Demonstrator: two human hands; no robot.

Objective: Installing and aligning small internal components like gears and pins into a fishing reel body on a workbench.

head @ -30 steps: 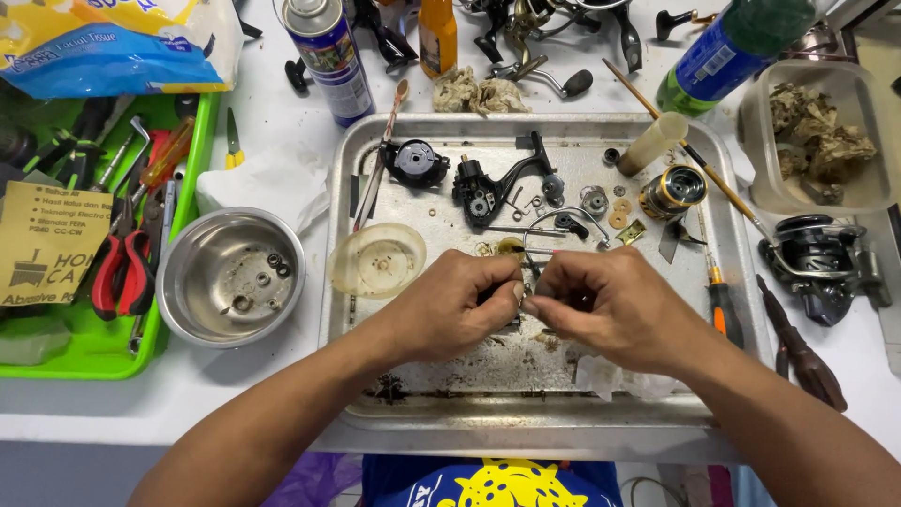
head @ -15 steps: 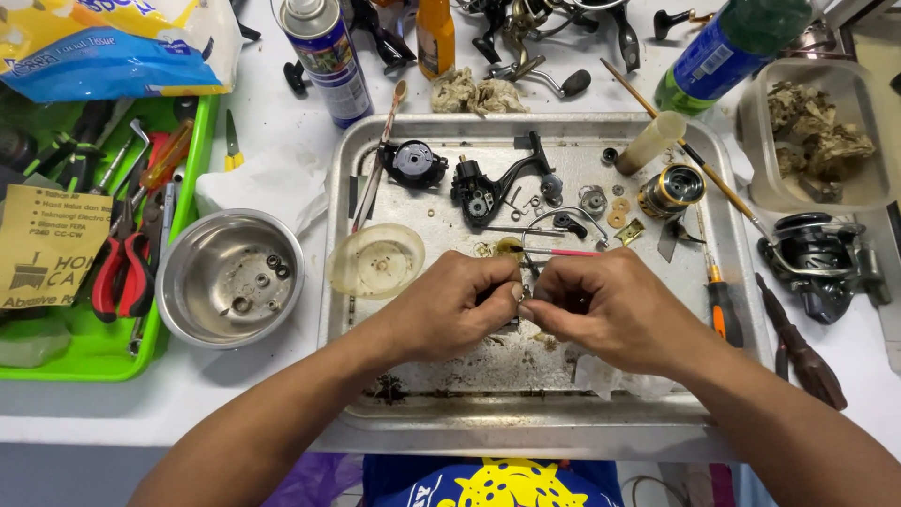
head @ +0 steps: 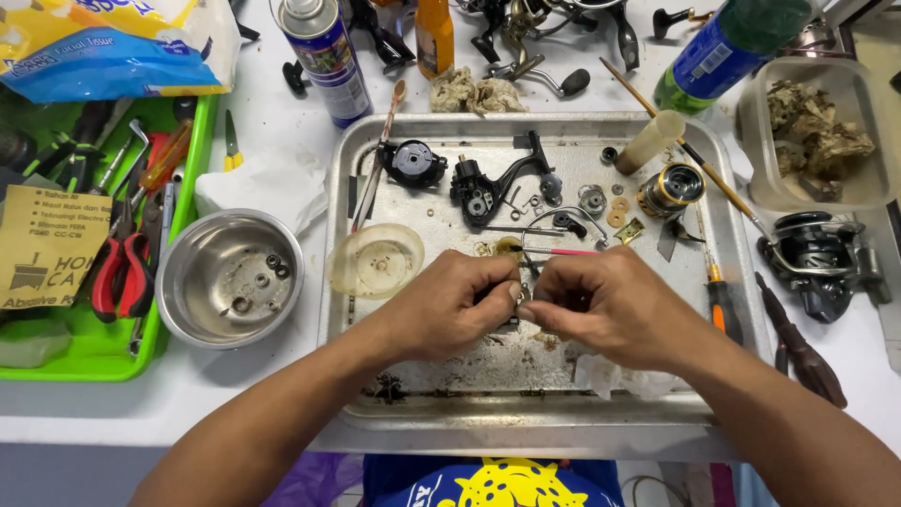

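Fingertips of the left hand (head: 449, 305) and the right hand (head: 608, 305) met over the middle of the metal tray (head: 375, 413), pinching between them a small metal part (head: 519, 295) that was mostly hidden by the curled fingers (head: 496, 282). That part sat at the meeting point of the two hands, just above the tray floor, with a translucent round cap (head: 377, 260) near the left hand and a black reel body (head: 486, 188) farther up the tray.

Repair workbench: pliers (head: 120, 275), reel parts (head: 483, 188)
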